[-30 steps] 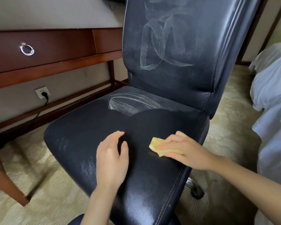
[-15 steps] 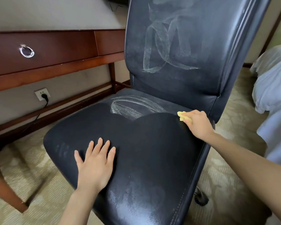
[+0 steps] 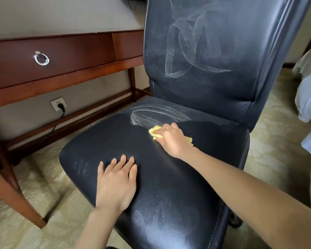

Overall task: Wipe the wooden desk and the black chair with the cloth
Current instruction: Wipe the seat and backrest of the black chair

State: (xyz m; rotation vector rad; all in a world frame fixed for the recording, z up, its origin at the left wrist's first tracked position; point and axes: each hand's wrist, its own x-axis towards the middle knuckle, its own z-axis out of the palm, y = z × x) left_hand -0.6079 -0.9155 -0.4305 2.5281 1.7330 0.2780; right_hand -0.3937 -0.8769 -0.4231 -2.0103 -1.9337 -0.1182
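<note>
The cloth [image 3: 155, 132], a small yellow wad, sits on the seat of the black chair [image 3: 187, 186], a little toward 1 o'clock from the middle of my view. The right hand [image 3: 172, 141] covers most of it. That grip is curled down over the wad and presses it to the leather, so only two yellow edges show, one at 10 o'clock of the knuckles and one at 3 o'clock. The left hand [image 3: 117, 182] lies at 7 o'clock from the cloth. Its grip is spread flat with straight fingers and holds nothing, and I take it to be bracing the seat.

I judge the chair to be partly done. The front and middle of the seat look dark and even. Whitish streaks [image 3: 156, 115] lie at 11 o'clock, just beyond the cloth, and faint smudges [image 3: 81, 167] mark the seat's front corner at 9 o'clock of the left hand. The backrest [image 3: 205, 51], at 12 o'clock, carries broad pale swirls and looks unwiped or only half wiped.

Out at 10 o'clock stands the wooden counter [image 3: 70, 56], with a ring pull [image 3: 41, 58] on its drawer. I see only its front, so I cannot tell whether its top has been wiped.

The backrest's top is cut off by the frame. The chair's base is hidden apart from one caster [image 3: 235, 221] at 5 o'clock. A bed [image 3: 309, 90] is clipped at 3 o'clock.
</note>
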